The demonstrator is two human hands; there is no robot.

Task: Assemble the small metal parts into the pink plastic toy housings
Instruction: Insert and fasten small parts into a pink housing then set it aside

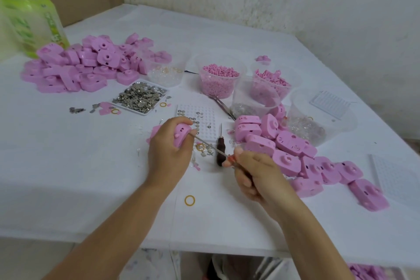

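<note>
Screwdriver [208, 144] handle mostly hidden inside right hand [258, 176]

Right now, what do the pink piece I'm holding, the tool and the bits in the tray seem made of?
Pink housing: probably moulded plastic, matte, evenly coloured, rounded edges. Tool: shaft likely steel, thin, grey, glinting. Tray bits: seemingly thin stamped metal, silvery, with bright speckled reflections.
</note>
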